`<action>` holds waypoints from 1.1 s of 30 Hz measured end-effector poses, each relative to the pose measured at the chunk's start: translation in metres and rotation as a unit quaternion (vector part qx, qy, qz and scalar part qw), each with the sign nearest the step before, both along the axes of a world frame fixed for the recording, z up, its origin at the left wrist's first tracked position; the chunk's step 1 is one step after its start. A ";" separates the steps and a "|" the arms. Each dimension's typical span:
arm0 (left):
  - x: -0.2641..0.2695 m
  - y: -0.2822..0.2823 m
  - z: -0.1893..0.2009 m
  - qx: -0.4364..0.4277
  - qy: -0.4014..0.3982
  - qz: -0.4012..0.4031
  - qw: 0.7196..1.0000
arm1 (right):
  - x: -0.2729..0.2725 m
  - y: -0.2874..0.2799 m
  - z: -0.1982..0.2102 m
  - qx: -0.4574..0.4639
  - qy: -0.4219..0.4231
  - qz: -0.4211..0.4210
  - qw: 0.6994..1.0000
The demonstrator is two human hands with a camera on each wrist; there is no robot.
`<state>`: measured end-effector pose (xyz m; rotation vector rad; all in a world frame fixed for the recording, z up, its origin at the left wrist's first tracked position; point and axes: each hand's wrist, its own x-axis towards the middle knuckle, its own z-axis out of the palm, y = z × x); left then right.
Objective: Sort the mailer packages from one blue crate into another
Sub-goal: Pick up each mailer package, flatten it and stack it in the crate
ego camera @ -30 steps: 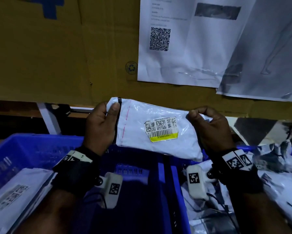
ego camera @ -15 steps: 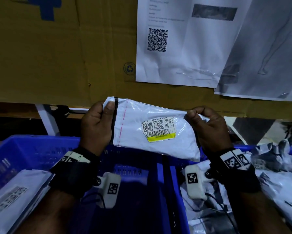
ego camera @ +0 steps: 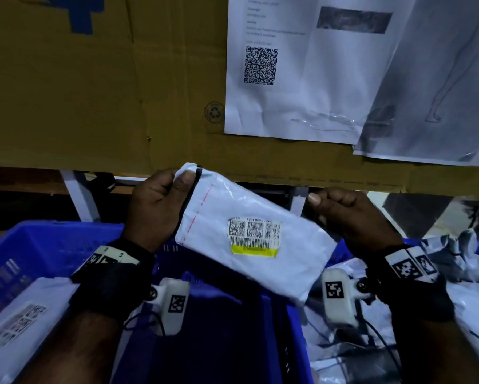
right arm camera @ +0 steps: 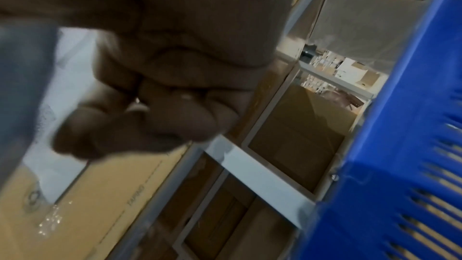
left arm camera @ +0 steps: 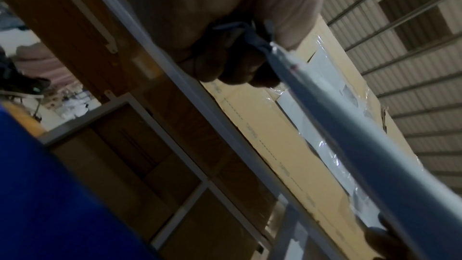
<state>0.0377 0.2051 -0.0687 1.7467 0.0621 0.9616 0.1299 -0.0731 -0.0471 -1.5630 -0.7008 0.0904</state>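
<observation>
Transfer is the step in hand, by my reading: a white mailer package (ego camera: pixel 256 239) hangs in the air above the gap between the two blue crates, label side up, tilted with its far-left corner high and its near-right corner low. The left hand (ego camera: pixel 155 209) pinches the sealed flap end, thumb on top and fingers curled behind, which the left wrist view confirms. The right hand (ego camera: pixel 352 217) sits just beside the opposite edge with its fingers curled; the right wrist view shows them closed on nothing, so it appears to have let go of the package. The left blue crate (ego camera: pixel 33 245) holds one labelled mailer (ego camera: pixel 24 322) at its near-left side, while the right blue crate (ego camera: pixel 340 250) is heaped with crumpled mailers. Next, I judge, the left hand alone must carry the package leftward and lower it flat into the left crate's bare blue floor beside that mailer.
</observation>
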 end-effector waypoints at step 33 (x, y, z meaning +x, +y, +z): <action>0.010 -0.032 0.001 -0.270 -0.025 -0.162 0.949 | -0.007 0.018 -0.002 0.078 0.165 -0.009 0.983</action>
